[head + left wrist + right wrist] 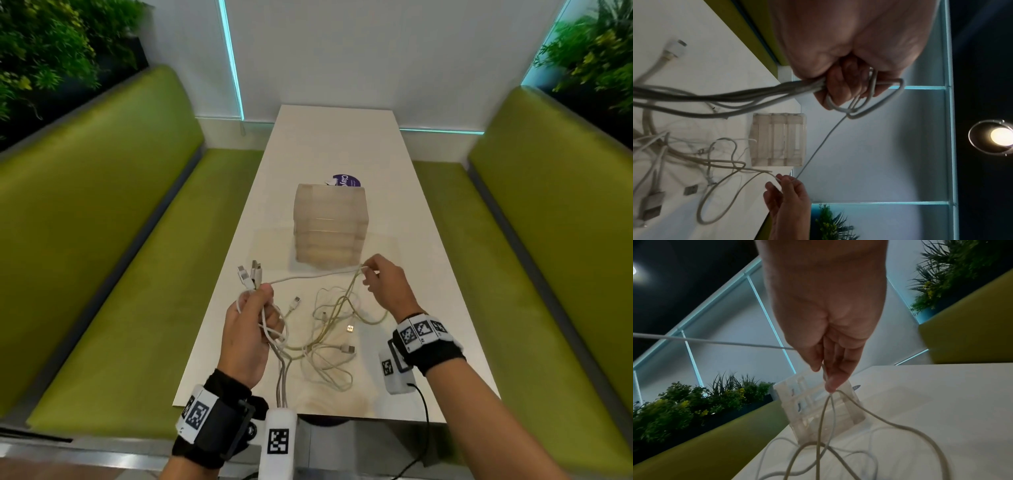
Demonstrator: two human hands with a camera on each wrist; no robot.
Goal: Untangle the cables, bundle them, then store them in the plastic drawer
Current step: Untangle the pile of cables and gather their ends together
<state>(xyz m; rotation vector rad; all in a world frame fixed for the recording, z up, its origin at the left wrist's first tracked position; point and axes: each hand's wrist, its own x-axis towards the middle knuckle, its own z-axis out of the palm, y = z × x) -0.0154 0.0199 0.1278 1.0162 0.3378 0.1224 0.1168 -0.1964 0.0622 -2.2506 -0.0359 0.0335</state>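
Note:
A tangle of white and yellowish cables (pixel 329 339) lies on the white table (pixel 342 144) in front of a translucent plastic drawer unit (pixel 329 229). My left hand (pixel 251 318) grips a bunch of cables, their plugs (pixel 249 272) sticking up past my thumb; in the left wrist view the fingers (pixel 846 86) curl round the strands. My right hand (pixel 371 274) pinches one white cable (pixel 308 275) that stretches taut across to the left hand. In the right wrist view the fingertips (pixel 830 384) pinch that strand above the drawer unit (pixel 818 410).
Green padded benches (pixel 113 212) flank the table on both sides. A purple round sticker (pixel 346 181) lies behind the drawer unit. Loose plugs (pixel 350 328) rest among the cables. Plants (pixel 51 44) stand behind the benches.

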